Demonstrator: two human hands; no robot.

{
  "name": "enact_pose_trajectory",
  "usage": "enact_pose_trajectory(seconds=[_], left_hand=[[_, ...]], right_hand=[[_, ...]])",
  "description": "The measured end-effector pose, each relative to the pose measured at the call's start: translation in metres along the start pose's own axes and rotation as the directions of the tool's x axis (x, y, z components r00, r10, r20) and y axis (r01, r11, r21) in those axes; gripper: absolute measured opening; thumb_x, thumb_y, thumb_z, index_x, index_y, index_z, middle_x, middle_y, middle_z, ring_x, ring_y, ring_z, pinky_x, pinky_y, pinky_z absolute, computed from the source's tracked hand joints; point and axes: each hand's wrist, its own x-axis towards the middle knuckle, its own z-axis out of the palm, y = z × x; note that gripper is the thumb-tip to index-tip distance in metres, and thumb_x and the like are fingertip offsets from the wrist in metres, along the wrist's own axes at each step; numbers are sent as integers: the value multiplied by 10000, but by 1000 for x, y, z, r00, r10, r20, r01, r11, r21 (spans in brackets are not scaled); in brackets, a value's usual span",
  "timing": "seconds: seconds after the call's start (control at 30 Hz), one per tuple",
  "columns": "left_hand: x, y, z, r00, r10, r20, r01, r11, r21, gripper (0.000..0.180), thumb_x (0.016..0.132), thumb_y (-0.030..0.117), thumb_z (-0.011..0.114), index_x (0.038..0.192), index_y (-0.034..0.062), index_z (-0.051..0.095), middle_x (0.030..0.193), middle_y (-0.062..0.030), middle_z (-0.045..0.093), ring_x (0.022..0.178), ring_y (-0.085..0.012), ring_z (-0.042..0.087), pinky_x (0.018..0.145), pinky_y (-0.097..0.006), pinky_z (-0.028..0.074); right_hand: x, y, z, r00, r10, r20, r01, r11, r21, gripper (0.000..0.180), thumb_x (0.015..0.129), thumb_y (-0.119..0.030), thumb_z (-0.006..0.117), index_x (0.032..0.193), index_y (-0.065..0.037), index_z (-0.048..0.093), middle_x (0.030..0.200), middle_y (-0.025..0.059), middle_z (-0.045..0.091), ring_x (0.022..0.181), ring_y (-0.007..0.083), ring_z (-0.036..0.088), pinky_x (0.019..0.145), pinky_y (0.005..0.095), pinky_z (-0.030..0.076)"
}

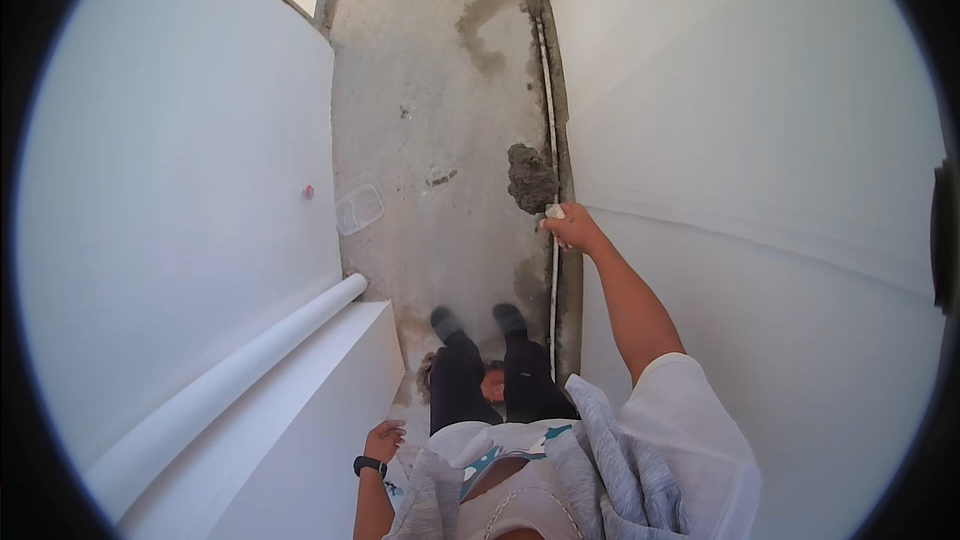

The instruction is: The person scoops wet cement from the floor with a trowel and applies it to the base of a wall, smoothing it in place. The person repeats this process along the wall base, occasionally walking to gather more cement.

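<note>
Grey cloth (610,460) at our waist, our left hand (384,439) loose at our thigh, clear tub (359,207) empty on the concrete floor (430,90), our right hand (572,228) clenched on a white pipe (547,90) along the wall base, beside a mortar lump (530,178).

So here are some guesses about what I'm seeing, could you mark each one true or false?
1. The right hand grips something small and white beside the right wall. True.
2. A mound of grey mortar lies just beyond that hand. True.
3. The left hand is raised against the wall. False: it hangs low beside the white ledge.
4. The left wrist is bare. False: it wears a black watch.
5. A clear plastic container lies on the concrete floor. True.
</note>
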Motion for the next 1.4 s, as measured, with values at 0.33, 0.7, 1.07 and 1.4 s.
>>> enact_pose_trajectory(seconds=[0.33, 0.7, 1.07, 1.4], left_hand=[[167, 500, 67, 901, 389, -194, -336, 906, 256, 218, 909, 28, 578, 1099, 22, 684, 885, -70, 706, 735, -149, 659, 649, -271, 504], [438, 812, 266, 775, 126, 620, -629, 251, 736, 223, 818, 122, 639, 1008, 11, 675, 881, -144, 666, 822, -362, 676, 739, -430, 549], [465, 790, 272, 756, -301, 581, -611, -5, 792, 235, 884, 137, 550, 1042, 56, 704, 962, -172, 696, 901, -330, 704, 753, -457, 561], [421, 662, 258, 672, -295, 679, -738, -193, 647, 257, 909, 169, 531, 1031, 40, 716, 1042, -189, 720, 978, -380, 704, 848, -472, 565]], right_hand=[[327, -93, -119, 963, 152, -223, -17, 859, 512, 195, 900, -230, 616, 823, -54, 589, 645, 47, 574, 460, 149, 541, 404, 326, 425], [763, -55, -130, 601, -90, -794, -230, 932, -280, 354, 900, -181, 683, 1079, 65, 502, 1037, 293, 614, 944, 479, 643, 798, 526, 528], [745, -64, -122, 636, 30, -771, -245, 955, -165, 333, 921, -177, 636, 1096, 73, 503, 920, 278, 652, 913, 464, 660, 771, 507, 527], [431, -58, -55, 628, 409, -662, -418, 895, 157, 439, 895, -316, 638, 1123, 47, 548, 1053, 319, 664, 1044, 485, 634, 888, 531, 495]])
